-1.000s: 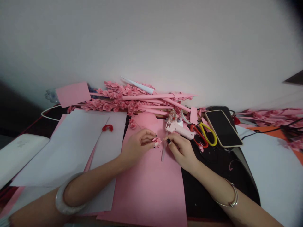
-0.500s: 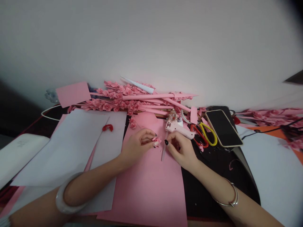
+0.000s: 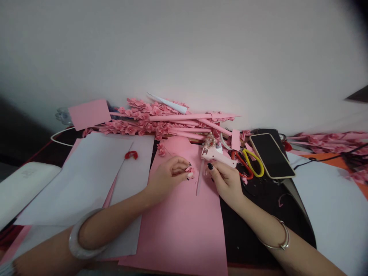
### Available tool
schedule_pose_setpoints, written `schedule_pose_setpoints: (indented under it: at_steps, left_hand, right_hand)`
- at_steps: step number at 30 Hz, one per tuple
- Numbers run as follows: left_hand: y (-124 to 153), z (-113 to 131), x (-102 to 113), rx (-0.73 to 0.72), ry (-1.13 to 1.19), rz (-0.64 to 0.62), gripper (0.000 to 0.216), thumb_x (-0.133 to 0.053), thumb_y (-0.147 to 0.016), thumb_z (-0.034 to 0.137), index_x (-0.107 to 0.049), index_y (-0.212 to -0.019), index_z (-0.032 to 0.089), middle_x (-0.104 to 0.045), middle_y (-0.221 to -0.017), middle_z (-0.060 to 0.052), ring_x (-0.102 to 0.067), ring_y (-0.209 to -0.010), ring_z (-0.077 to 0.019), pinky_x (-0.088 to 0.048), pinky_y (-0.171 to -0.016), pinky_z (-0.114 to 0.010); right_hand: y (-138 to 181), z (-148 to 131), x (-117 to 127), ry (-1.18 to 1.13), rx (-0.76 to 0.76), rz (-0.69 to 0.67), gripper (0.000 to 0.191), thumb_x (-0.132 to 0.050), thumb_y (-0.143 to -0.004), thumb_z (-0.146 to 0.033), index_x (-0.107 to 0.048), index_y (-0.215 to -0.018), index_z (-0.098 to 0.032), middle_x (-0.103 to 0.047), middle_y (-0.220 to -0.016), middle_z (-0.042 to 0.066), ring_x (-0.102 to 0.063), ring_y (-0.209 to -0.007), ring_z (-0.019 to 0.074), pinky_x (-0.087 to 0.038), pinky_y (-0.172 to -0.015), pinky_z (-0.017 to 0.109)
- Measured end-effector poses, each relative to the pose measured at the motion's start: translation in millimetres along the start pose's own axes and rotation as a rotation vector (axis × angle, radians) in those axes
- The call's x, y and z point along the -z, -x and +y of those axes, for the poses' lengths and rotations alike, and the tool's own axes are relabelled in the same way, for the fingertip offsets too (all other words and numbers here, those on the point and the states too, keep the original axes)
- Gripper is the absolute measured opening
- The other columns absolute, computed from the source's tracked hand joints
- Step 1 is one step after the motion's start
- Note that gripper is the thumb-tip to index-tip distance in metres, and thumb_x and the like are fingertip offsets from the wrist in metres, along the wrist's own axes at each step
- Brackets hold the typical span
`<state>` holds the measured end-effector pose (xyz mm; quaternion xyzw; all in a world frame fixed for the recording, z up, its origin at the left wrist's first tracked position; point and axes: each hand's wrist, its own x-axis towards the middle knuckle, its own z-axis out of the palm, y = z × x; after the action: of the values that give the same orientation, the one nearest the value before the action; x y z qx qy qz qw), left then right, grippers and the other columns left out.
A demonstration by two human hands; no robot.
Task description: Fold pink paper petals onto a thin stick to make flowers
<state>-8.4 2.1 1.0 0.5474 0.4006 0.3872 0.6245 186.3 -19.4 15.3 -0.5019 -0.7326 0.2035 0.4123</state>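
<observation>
My left hand [image 3: 168, 177] pinches a small pink paper flower [image 3: 189, 171] between thumb and fingertips above a pink sheet [image 3: 184, 230]. My right hand [image 3: 227, 182] is closed, thumb against curled fingers, just below the handle of a pink glue gun [image 3: 217, 156]. What those fingers hold, if anything, is hidden. The glue gun lies on its side with a clear glue stick [image 3: 199, 182] sticking out towards me. Beside its handle lie scissors [image 3: 253, 164] with red and yellow grips. Another paper flower [image 3: 161, 149] rests at the sheet's upper left.
Pink paper flower stems [image 3: 138, 124] are piled along the wall. White sheets [image 3: 77, 176] cover the left side, with a red curled piece [image 3: 131, 155] on top. A phone [image 3: 271, 155] lies at right, near a black cable [image 3: 324, 160]. A white device [image 3: 25, 188] stands far left.
My right hand has shifted slightly right, away from the glue stick and nearer the glue gun's handle. My left hand stays in place with the paper flower.
</observation>
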Motion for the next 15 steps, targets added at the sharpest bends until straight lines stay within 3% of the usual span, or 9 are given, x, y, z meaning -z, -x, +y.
schedule_pose_setpoints:
  at_steps: [4,7,12,15]
  left_hand:
    - [0,-2,1,0.013,-0.033,-0.013,0.022,-0.068,-0.072,0.021,-0.056,-0.090,0.017,-0.064,-0.085,-0.003,-0.064,-0.082,-0.0158,-0.050,-0.078,-0.031]
    - [0,-3,1,0.027,-0.056,-0.028,0.021,-0.068,-0.073,0.021,-0.057,-0.089,0.018,-0.065,-0.084,-0.002,-0.064,-0.081,-0.0160,-0.049,-0.079,-0.031]
    - [0,-5,0,0.032,-0.059,-0.041,0.021,-0.068,-0.073,0.022,-0.056,-0.091,0.018,-0.067,-0.088,-0.004,-0.065,-0.083,-0.0172,-0.049,-0.080,-0.032]
    - [0,-6,0,0.021,-0.064,-0.047,0.020,-0.067,-0.074,0.021,-0.056,-0.091,0.018,-0.067,-0.088,-0.004,-0.065,-0.085,-0.0171,-0.048,-0.082,-0.032]
  right_hand:
    - [0,-2,-1,-0.151,-0.081,0.056,0.018,-0.048,-0.090,-0.026,-0.065,-0.089,-0.019,-0.066,-0.085,0.007,-0.057,-0.066,0.0165,-0.043,-0.057,0.028]
    - [0,-1,-5,-0.373,-0.175,0.068,0.018,-0.049,-0.090,-0.032,-0.062,-0.087,-0.020,-0.066,-0.100,0.009,-0.054,-0.057,0.0135,-0.043,-0.051,0.027]
    - [-2,-1,-10,-0.721,-0.284,0.002,0.026,-0.044,-0.092,-0.039,-0.050,-0.075,-0.021,-0.062,-0.067,0.003,-0.055,-0.057,0.0157,-0.046,-0.055,0.029]
    - [-2,-2,-11,-0.872,-0.350,-0.014,0.023,-0.043,-0.092,-0.038,-0.046,-0.075,-0.022,-0.051,-0.051,-0.004,-0.049,-0.045,0.0140,-0.041,-0.045,0.026]
